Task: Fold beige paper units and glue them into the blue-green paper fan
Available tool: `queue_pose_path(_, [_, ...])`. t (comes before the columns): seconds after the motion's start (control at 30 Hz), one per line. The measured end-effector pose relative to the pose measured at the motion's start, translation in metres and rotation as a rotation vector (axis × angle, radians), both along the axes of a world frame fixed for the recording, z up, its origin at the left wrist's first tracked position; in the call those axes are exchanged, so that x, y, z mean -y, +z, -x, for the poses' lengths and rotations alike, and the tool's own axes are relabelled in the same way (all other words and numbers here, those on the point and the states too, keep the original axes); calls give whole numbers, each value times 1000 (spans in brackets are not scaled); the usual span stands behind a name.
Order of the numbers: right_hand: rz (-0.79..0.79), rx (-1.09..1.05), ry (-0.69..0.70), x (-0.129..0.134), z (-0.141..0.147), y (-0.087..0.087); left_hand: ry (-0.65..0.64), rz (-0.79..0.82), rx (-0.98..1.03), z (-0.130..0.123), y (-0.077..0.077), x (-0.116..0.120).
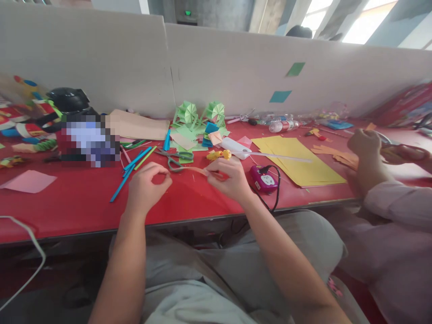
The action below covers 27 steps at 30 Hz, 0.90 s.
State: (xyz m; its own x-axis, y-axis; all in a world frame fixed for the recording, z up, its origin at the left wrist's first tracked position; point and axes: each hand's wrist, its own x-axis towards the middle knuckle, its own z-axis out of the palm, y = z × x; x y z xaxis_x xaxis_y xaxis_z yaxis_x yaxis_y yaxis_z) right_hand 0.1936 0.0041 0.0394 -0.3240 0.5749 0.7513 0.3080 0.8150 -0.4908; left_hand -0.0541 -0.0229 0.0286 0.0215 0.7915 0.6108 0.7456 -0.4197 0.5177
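A thin orange paper strip (195, 169) is pinched in my right hand (229, 177), and its free part reaches left across the table. Thumb and fingers of my left hand (146, 184) meet in a pinch near the strip's far end; whether they hold anything is too small to make out. Just beyond the two hands lie scissors (177, 161) with green-grey handles. Blue paper sticks (122, 183) and a lime-green one (146, 157) rest beside my left hand. Small yellow pieces (218, 155) sit right behind my right hand.
Green folded-paper shapes (186, 112) stand against the partition. Yellow sheets (300, 164), a purple power socket (265, 179) with a black cable, and a plastic bottle (283, 126) are to the right. A co-worker's hands (366, 144) hold scissors there. A pink sheet (29, 181) lies left.
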Motion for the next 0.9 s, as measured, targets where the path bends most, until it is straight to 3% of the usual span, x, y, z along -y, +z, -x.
queue_pose_path(0.13, [60,-38,-28,-2,-6,3,33,-7,133,6,-5,-5])
queue_pose_path(0.23, [141,-49,16,-2,-5,0,-62,-19,221,-2,-1,-2])
queue_pose_path(0.33, [195,-29,87,-1,0,-3,-181,-72,129,-14,4,2])
queue_pose_path(0.5, [137,5,172,2,7,-3,-248,-135,34,-25,3,1])
queue_pose_path(0.9, [57,23,141,2,7,-5,-215,-93,122,-21,-2,-2])
